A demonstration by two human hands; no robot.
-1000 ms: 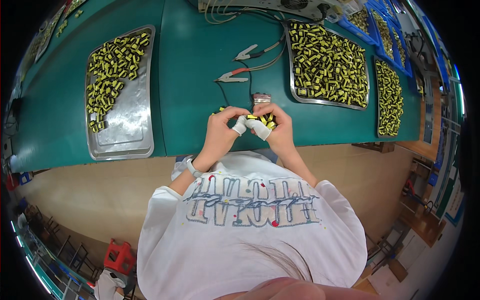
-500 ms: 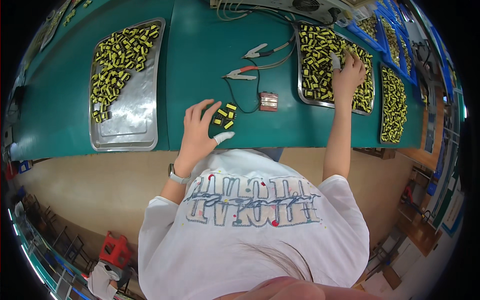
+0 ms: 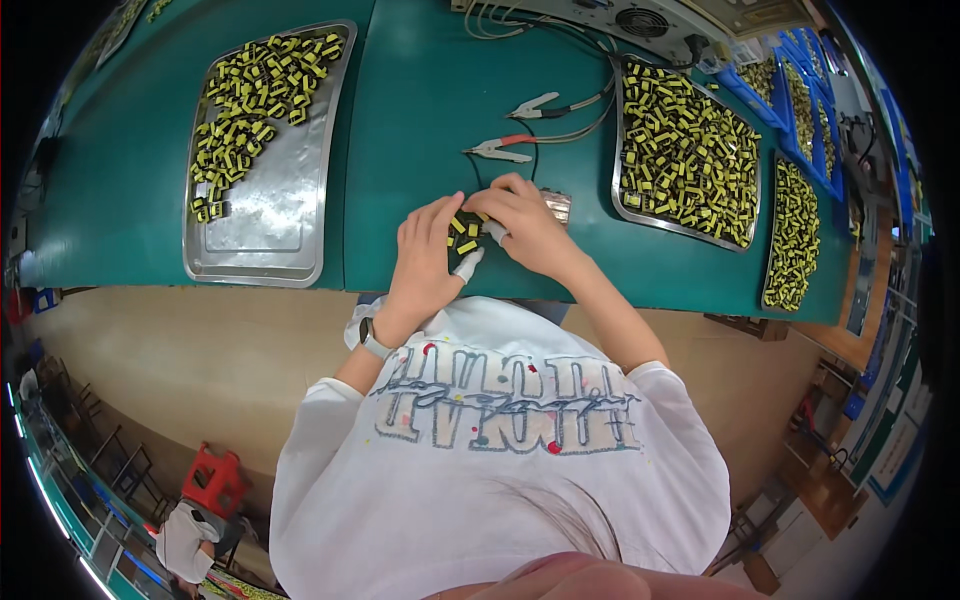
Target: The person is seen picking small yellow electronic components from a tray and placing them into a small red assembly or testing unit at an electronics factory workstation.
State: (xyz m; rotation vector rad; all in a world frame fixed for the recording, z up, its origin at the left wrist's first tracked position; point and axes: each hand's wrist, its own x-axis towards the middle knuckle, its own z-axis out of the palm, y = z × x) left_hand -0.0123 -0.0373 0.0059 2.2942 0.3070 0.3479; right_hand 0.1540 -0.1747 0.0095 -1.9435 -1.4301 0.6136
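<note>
A small cluster of black-and-yellow transformers (image 3: 466, 240) lies on the green table, close to its front edge. My left hand (image 3: 425, 262) is cupped at the cluster's left side, thumb spread away from its long fingers, with nothing seen in its grasp. Over the cluster's upper right edge, my right hand (image 3: 532, 232) has its fingers curled in and pinched; they hide whatever they hold. White covers sit on both thumbs. Just beyond the right hand is a small copper-and-silver block (image 3: 556, 206), partly hidden by it.
Two clip leads, a white-handled one (image 3: 534, 105) and a red-sleeved one (image 3: 500, 152), lie beyond my hands, wired toward a boxy instrument (image 3: 640, 20). Transformers fill the right tray (image 3: 617, 190) and part of the left tray (image 3: 285, 215). Farther right are another loaded tray (image 3: 792, 240) and blue bins (image 3: 752, 97).
My right hand has left the right tray and come over to the cluster beside my left hand. The left hand's fingers have drawn closer together. The whole view has shifted slightly.
</note>
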